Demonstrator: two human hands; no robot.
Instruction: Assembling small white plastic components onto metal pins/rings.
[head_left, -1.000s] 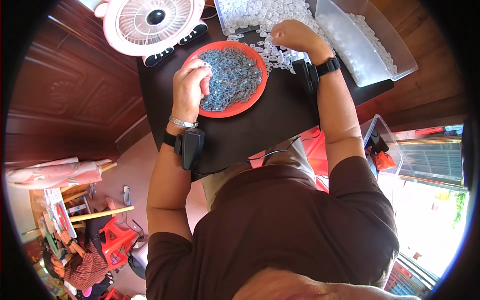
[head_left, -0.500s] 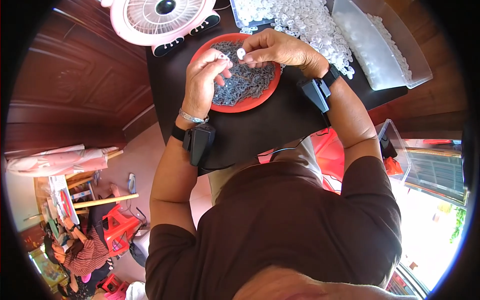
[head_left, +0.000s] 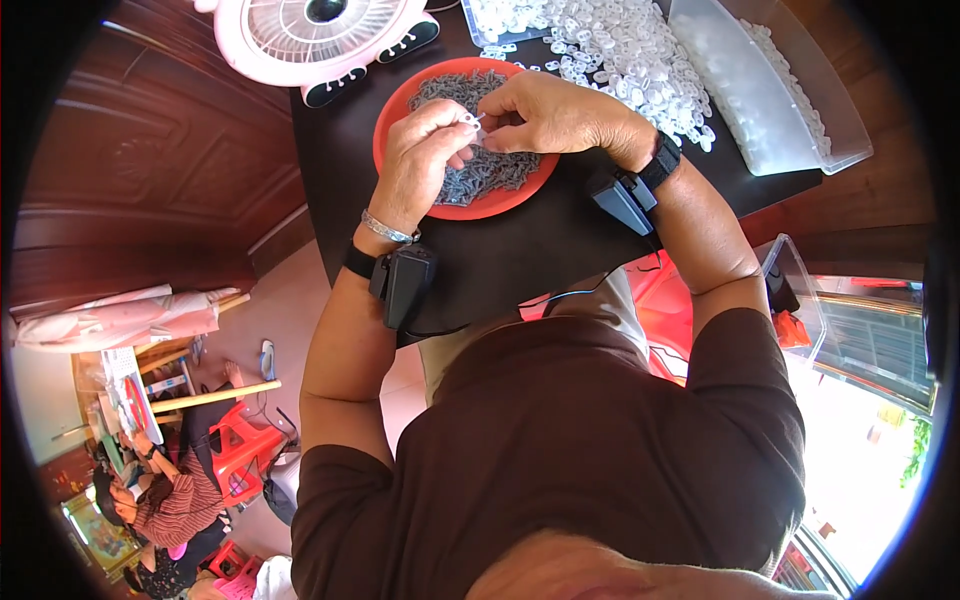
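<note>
Over a round red tray full of small grey screw-like pieces, my two hands meet fingertip to fingertip. My left hand is closed in a pinch on a small white plastic piece with holes. Closing in from the other side, the thumb and fingers of my right hand pinch right beside that piece. What lies between the right fingertips is mostly hidden, and I cannot make it out.
Many loose white plastic pieces are heaped on the black table behind my right hand. A clear bin lies beside the heap. A pink fan stands far left. A person in a striped top sits lower left.
My hands have come together. The white piece my right fingers held out now sits against the left fingertips. The view has shifted slightly.
</note>
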